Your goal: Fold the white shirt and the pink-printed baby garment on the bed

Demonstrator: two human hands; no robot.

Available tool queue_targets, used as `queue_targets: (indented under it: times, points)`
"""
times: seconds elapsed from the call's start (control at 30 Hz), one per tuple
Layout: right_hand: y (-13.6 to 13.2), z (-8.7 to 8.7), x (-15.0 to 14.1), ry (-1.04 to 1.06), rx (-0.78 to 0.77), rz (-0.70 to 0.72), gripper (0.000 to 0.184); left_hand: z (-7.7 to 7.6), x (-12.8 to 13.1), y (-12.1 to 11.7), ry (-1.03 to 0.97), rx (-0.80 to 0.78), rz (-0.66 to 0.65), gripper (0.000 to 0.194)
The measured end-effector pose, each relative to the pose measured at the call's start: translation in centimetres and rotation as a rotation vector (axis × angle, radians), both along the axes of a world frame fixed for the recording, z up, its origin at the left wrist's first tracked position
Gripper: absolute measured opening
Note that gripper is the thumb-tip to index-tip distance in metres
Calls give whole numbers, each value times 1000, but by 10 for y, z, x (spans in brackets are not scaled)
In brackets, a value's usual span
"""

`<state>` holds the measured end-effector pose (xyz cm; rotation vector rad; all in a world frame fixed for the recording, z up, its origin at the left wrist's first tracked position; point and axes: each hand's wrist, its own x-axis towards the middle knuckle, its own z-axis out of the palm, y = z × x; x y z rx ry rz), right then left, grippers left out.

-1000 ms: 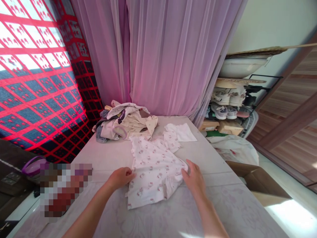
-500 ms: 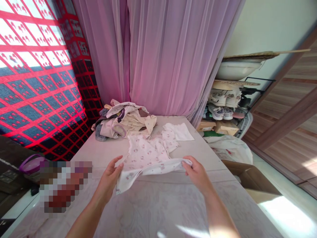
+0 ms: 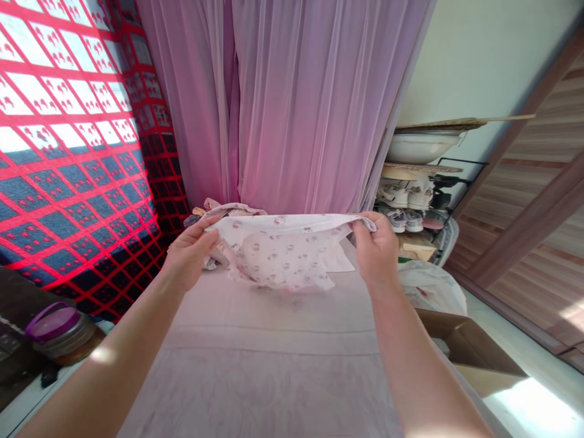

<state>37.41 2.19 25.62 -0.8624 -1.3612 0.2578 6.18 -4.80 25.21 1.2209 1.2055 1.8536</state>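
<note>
A white children's shirt (image 3: 289,252) with a small printed pattern hangs stretched between my hands, lifted above the bed-like surface (image 3: 274,377). My left hand (image 3: 189,249) pinches its upper left corner. At the upper right corner, my right hand (image 3: 376,246) grips the bunched edge between thumb and fingers. The shirt's lower part droops toward me, slightly blurred. Behind it, a pile of clothes (image 3: 235,210) is mostly hidden. A plain white folded cloth (image 3: 342,258) shows partly past the shirt's right side.
Pink curtains (image 3: 301,109) hang behind the surface. To the right are a rack with shoes (image 3: 406,198), a white basin (image 3: 424,148), a plastic bag (image 3: 431,286) and an open cardboard box (image 3: 474,347). A purple-lidded jar (image 3: 57,331) stands at the left.
Both hands have risen and moved away from me, lifting the shirt off the surface. My left hand, loosely at the hem before, now pinches a corner. The view has shifted slightly.
</note>
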Motion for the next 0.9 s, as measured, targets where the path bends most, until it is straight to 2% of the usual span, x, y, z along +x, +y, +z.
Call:
queue_targets:
  times: [0.13, 0.3, 0.47, 0.57, 0.63, 0.7, 0.8, 0.9]
  points:
    - [-12, 24, -4, -187, 248, -193, 20, 36, 8, -1, -58, 130, 31, 35]
    - [-25, 38, 0, -384, 522, -274, 23, 63, 22, -26, 4, 199, 23, 37]
    - [-25, 57, 2, -395, 615, -266, 25, 92, 30, -43, 136, 266, 89, 36]
    - [-9, 62, -3, -398, 611, -242, 26, 98, 23, -31, 135, 275, 73, 39]
    - [13, 54, -10, -423, 598, -240, 27, 88, 15, -10, 123, 227, 46, 45]
    - [43, 36, -19, -476, 550, -223, 27, 66, 7, 17, 122, 123, 38, 54]
    - [87, -13, -34, -621, 328, -97, 30, 13, -5, 56, 181, -95, 60, 69]
    - [106, -71, -38, -750, -102, -16, 42, -54, -18, 75, 384, -439, 29, 94]
